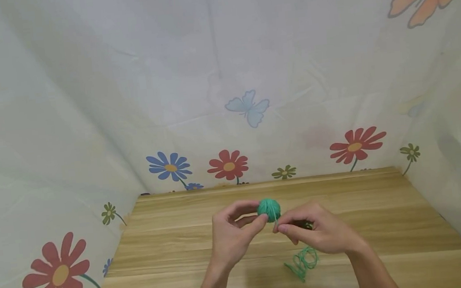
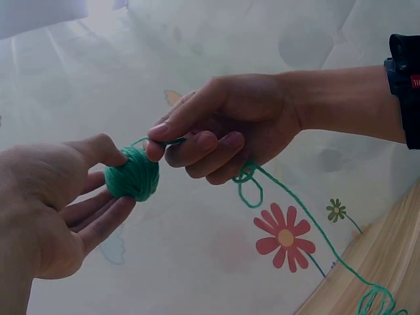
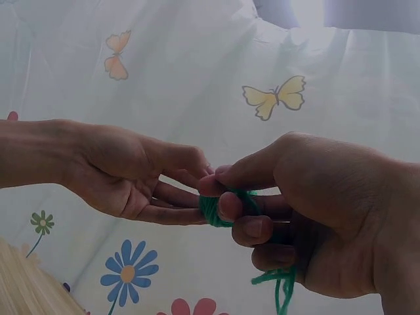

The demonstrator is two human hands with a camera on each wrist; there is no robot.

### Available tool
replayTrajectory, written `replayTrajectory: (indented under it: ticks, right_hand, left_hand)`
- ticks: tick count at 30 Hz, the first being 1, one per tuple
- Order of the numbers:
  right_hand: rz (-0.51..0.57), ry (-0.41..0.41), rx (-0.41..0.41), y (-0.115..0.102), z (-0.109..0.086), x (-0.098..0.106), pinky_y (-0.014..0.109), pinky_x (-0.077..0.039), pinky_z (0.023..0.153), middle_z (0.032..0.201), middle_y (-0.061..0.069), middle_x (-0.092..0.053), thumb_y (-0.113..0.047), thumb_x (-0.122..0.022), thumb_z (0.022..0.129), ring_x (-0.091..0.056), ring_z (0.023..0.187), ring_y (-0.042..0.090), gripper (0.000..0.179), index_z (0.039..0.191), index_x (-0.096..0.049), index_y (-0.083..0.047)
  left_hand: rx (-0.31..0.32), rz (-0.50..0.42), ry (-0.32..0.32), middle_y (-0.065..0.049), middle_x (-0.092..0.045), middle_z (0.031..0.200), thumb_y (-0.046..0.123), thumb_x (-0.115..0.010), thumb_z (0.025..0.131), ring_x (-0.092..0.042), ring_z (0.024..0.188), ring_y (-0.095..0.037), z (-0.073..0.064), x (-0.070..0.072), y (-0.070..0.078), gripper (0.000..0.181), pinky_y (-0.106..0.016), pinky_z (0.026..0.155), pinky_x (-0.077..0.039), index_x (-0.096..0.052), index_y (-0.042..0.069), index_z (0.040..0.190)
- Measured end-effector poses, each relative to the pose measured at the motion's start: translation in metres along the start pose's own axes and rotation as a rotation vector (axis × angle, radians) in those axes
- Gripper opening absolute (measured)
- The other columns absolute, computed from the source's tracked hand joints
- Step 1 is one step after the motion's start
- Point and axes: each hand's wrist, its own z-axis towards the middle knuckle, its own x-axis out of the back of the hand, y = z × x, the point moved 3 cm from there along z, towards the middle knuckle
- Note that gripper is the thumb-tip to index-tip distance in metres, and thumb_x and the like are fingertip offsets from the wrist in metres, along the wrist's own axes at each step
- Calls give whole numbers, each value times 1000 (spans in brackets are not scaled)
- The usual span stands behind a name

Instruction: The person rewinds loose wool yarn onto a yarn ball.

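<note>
A small green ball of yarn (image 1: 269,209) is held up over the table by my left hand (image 1: 232,235), thumb on one side and fingertips on the other. Right beside it, my right hand (image 1: 320,230) pinches the yarn strand between thumb and forefinger, close to the ball. In the left wrist view the strand runs from the ball (image 2: 133,174) into the pinch of the right hand (image 2: 216,128). More yarn hangs in loops (image 2: 249,187) below the right hand's curled fingers and trails down to the table. The right wrist view shows the ball (image 3: 213,209) partly hidden behind the right fingers.
A loose tangle of green yarn (image 1: 304,261) lies on the wooden table (image 1: 174,258), in front of the right forearm. Pale cloth walls (image 1: 177,98) printed with flowers and butterflies stand at the back and both sides of the table.
</note>
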Motion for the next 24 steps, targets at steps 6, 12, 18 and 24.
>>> replayTrajectory:
  ticks: [6,12,18,24]
  right_hand:
    - [-24,-88,36,-1,-1,-4,10,-43,46,63,0,-58,15,-61,94,-47,57,-2,32,107,-76,-11]
    - [-41,-180,-9,-1,-3,-8,7,-45,50,65,-2,-61,7,-62,98,-47,60,-5,27,106,-76,-14]
    - [-58,-84,-171,2,-5,-3,9,-40,47,62,-2,-55,1,-62,101,-44,54,-2,21,96,-74,-16]
    - [-108,25,-242,3,-4,3,13,-41,48,65,-3,-54,3,-59,101,-46,56,4,27,86,-67,-17]
  left_hand:
    - [-35,-60,36,-24,-74,107,-4,-80,85,-71,98,-35,0,0,3,27,-40,82,-64,-73,-8,111]
    - [-27,-139,4,-21,-75,107,-8,-76,86,-70,99,-36,-1,1,3,28,-40,84,-64,-70,-11,113]
    - [-40,-186,-128,-14,-74,111,-10,-73,88,-69,101,-35,-3,-2,4,28,-38,83,-64,-67,-14,115]
    - [-64,-227,-208,-11,-74,112,-12,-73,87,-69,102,-32,-4,-4,7,27,-45,84,-63,-64,-21,111]
